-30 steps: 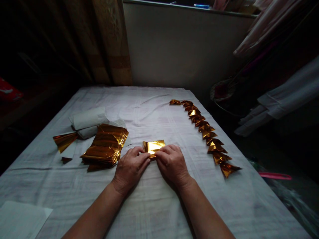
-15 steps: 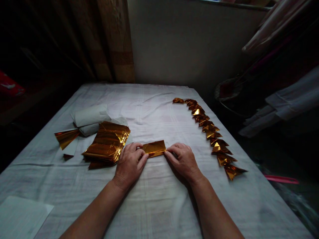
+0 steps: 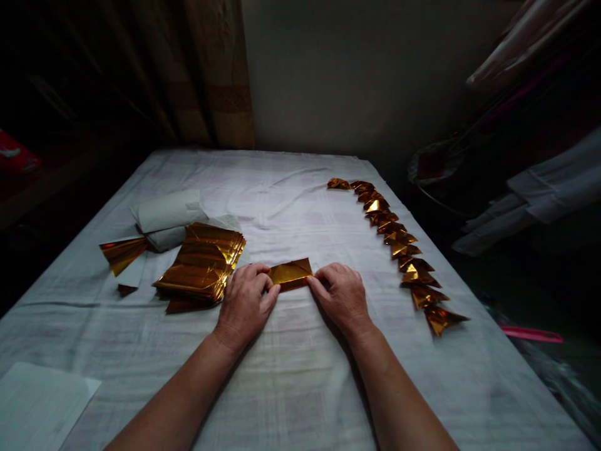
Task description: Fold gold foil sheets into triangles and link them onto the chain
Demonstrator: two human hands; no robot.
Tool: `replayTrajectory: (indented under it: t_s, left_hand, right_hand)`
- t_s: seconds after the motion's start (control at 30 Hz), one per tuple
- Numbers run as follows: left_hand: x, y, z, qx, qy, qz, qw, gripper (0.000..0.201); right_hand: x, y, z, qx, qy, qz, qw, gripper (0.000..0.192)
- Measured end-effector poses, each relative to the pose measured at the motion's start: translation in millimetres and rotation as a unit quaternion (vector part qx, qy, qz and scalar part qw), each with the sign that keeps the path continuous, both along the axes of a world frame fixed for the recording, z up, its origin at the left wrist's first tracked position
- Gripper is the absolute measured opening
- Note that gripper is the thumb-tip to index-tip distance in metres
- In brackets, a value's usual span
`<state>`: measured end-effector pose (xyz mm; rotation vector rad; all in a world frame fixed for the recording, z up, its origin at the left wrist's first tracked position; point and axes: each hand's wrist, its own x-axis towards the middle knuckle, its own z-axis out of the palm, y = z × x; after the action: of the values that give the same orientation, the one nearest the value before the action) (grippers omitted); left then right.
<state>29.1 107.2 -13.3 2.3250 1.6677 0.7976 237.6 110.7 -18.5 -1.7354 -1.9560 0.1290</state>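
Two hands pinched one folded gold foil strip point(image 3: 291, 274) flat on the white cloth-covered table point(image 3: 300, 376): left hand point(image 3: 245, 304) nipping its left end, right hand point(image 3: 342, 296) its right end, with bare cloth lying open nearer the body. Left, a stack of gold foil sheets point(image 3: 203, 266) sat just beside the left hand; farther, white paper packets point(image 3: 166, 216). Right, a row of folded gold pieces point(image 3: 399, 244) ran along the table's right edge toward the wall.

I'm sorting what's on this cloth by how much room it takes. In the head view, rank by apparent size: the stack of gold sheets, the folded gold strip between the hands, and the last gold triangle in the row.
1. Stack of gold sheets, clearly largest.
2. Folded gold strip.
3. Last gold triangle; it looks close to the strip, so that order is unsure.
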Motion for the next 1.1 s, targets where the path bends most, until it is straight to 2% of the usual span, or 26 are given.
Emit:
replayTrajectory:
  t_s: [0.7, 0.8, 0.87, 0.93, 1.1]
  left_hand:
    - [1.4, -0.1, 1.3, -0.018, 0.009, -0.004, 1.000, 0.014]
    - [1.1, -0.3, -0.7, -0.013, 0.016, 0.004, 1.000, 0.004]
    - [0.8, -0.9, -2.3, -0.007, 0.018, 0.004, 1.000, 0.014]
    - [1.1, -2.3, -3.5, 0.012, 0.020, -0.006, 1.000, 0.025]
    - [7.3, -9.5, -2.8, 0.070, 0.059, -0.081, 0.993, 0.025]
  right_hand:
    - [-11.3, 1.0, -4.4, 0.000, -0.099, -0.054, 0.994, 0.024]
    - [-12.1, 1.1, -4.7, -0.001, -0.094, -0.058, 0.994, 0.024]
    - [-12.8, 0.9, -4.4, 0.000, -0.084, -0.059, 0.995, 0.023]
    - [-13.6, 0.7, -3.6, -0.002, -0.077, -0.062, 0.995, 0.023]
    - [-14.5, 0.3, -1.7, -0.011, -0.069, -0.067, 0.995, 0.021]
